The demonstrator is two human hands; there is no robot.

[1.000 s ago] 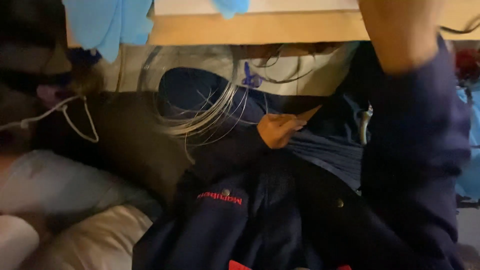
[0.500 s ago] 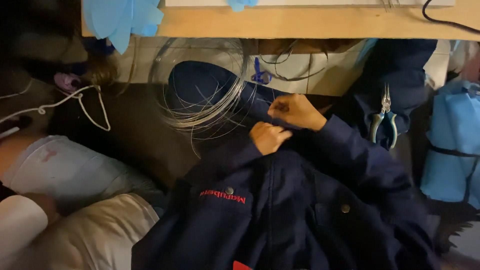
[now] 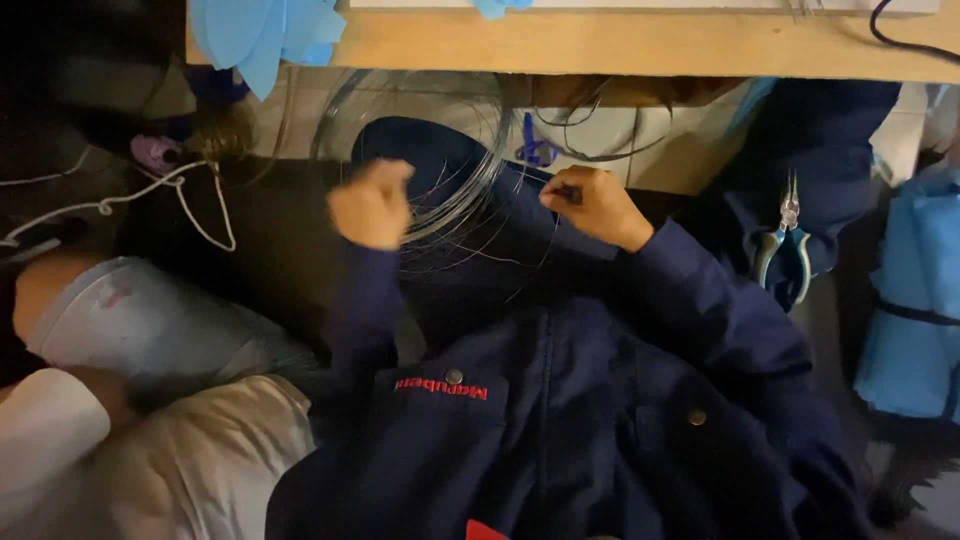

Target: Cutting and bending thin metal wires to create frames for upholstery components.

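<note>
Wooden bench edge (image 3: 640,45) overhead, dim space beneath. Wire coil (image 3: 440,160) hangs under it. Left hand (image 3: 372,203) fisted beside coil, blurred. Right hand (image 3: 592,205) pinches thin strand. Pliers (image 3: 783,250) in dark pouch (image 3: 830,150) at right.

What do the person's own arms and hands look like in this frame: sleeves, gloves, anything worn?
Both arms are covered to the wrist by long dark navy sleeves of a work jacket. The left hand and right hand are bare, with no gloves. No rings or watch are visible, though the picture is dim.
</note>
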